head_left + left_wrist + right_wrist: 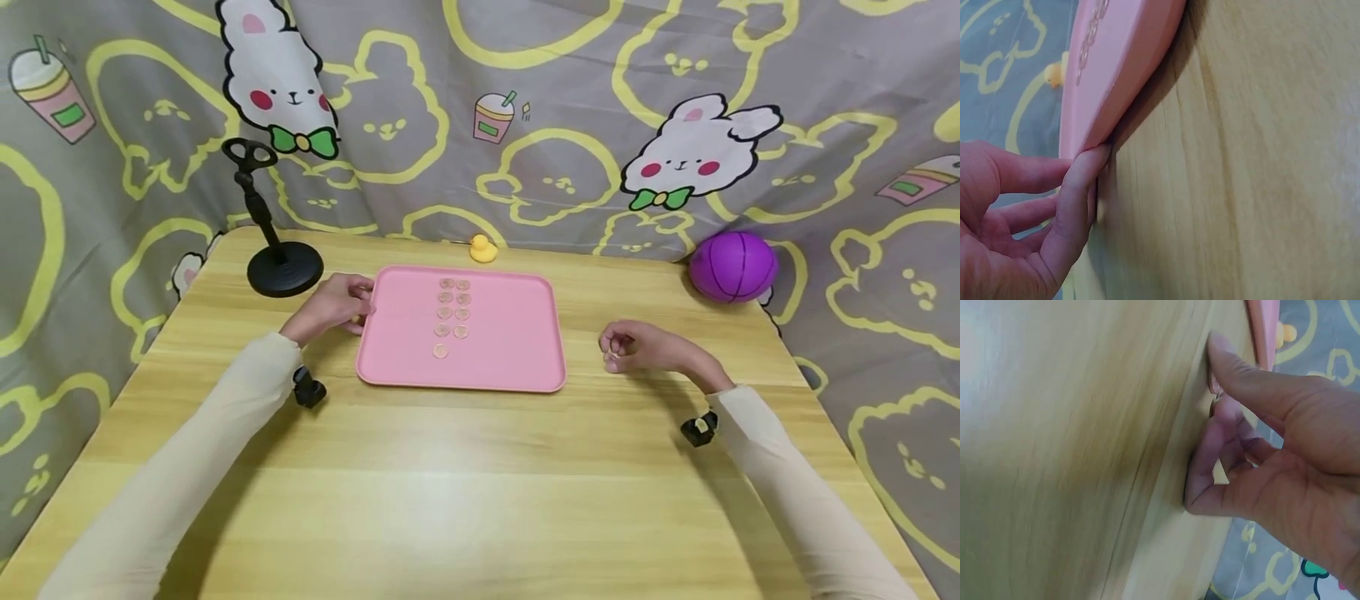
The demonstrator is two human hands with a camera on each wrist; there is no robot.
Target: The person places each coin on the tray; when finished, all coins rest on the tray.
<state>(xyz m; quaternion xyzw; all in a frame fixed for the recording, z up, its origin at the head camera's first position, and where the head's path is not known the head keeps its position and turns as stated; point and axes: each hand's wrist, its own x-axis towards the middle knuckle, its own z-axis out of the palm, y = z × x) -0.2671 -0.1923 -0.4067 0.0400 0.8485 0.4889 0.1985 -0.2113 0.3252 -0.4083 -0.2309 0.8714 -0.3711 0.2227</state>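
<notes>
A pink tray (517, 333) lies on the wooden table. On it several copper-coloured coins (462, 313) form two columns, with a lone coin (440, 351) at the near end of the left column. My left hand (333, 302) pinches the tray's left rim between thumb and fingers, as the left wrist view shows at the tray's edge (1100, 119). To the right of the tray, my right hand (641, 346) is just over the table. Thumb and fingertips of it pinch a small coin (1213, 382), mostly hidden by the fingers.
A black stand (283, 268) with a round base is at the back left. Behind the tray sits a yellow rubber duck (482, 248). The purple ball (733, 267) rests at the back right corner. A patterned grey curtain (540, 92) borders the table's back and sides.
</notes>
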